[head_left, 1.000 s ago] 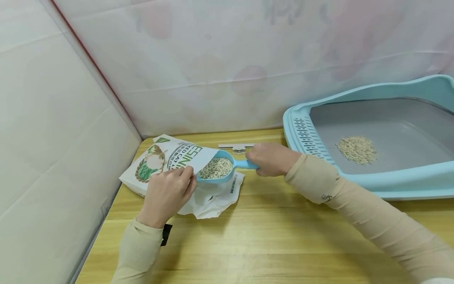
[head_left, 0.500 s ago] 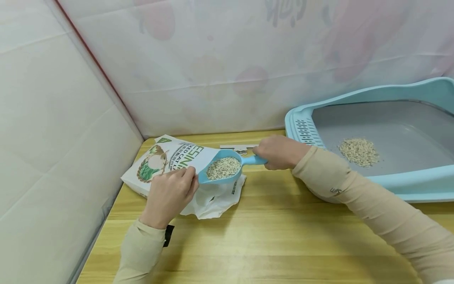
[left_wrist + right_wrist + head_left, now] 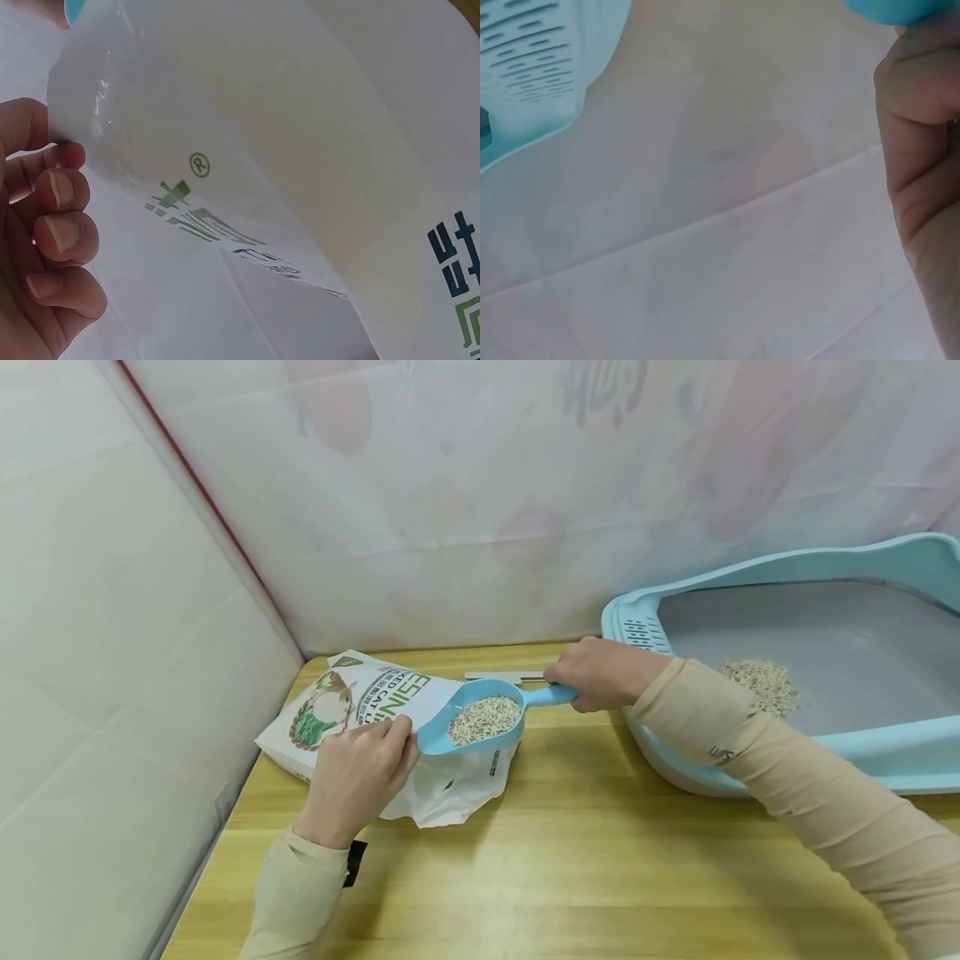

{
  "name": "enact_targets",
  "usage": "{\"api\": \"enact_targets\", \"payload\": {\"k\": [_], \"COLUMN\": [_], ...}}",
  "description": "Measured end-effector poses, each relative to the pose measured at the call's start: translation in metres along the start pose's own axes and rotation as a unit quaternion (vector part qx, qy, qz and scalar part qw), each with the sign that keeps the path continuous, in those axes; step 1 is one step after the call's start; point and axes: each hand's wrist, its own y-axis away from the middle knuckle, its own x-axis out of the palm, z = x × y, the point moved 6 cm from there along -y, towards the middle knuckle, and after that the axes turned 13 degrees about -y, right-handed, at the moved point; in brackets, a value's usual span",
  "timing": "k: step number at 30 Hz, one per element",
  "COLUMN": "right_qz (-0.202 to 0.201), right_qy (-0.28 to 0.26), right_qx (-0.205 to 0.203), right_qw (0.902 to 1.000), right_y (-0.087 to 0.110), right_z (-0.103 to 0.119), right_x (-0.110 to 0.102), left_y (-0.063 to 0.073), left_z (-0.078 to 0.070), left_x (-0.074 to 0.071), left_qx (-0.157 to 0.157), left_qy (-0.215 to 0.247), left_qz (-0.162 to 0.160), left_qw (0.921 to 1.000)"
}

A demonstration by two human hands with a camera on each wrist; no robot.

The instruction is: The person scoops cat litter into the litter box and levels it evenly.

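My right hand [image 3: 600,673] grips the handle of a blue scoop [image 3: 435,735], whose bowl holds a mound of cat litter pellets [image 3: 483,720]. The scoop's tip is still at the mouth of a white cat litter bag [image 3: 405,689] lying on its side. With thumb and fingers, my left hand [image 3: 363,774] pinches the upper edge of the bag's mouth and lifts it. In the left wrist view the bag's white film [image 3: 172,97] rises from those fingertips [image 3: 64,232]. The right wrist view shows only part of the right hand [image 3: 922,142].
A light blue litter box [image 3: 847,743] with a grey floor and slotted entry step stands at the right, a small heap of pellets [image 3: 763,685] inside. Behind the scoop lies a white bag clip [image 3: 495,677], partly hidden. Fabric walls [image 3: 450,527] border the wooden table [image 3: 540,860] behind and left.
My right hand has drawn the loaded scoop rightward, so more of its bowl shows outside the bag. The left hand keeps its hold on the bag's edge.
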Motion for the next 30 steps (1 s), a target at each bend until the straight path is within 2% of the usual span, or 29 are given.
{"api": "enact_targets", "payload": {"k": [6, 14, 20, 30], "right_qz": [-0.013, -0.020, -0.019, -0.038], "right_qy": [0.009, 0.013, 0.023, 0.003], "right_qx": [-0.006, 0.015, 0.010, 0.003], "right_qw": [0.9999, 0.9996, 0.9995, 0.9993], "right_y": [0.004, 0.008, 0.012, 0.022], "right_z": [-0.004, -0.010, -0.016, -0.027], "right_x": [-0.004, -0.009, -0.011, -0.016], "left_y": [-0.002, 0.000, 0.002, 0.001], "left_z": [0.001, 0.002, 0.002, 0.003], "left_x": [0.000, 0.002, 0.001, -0.002], "left_qx": [-0.001, -0.005, -0.006, -0.007], "left_qy": [-0.001, 0.001, 0.000, -0.004], "left_qz": [-0.010, 0.001, 0.001, -0.006], "left_qw": [0.9999, 1.0000, 1.0000, 1.0000]}}
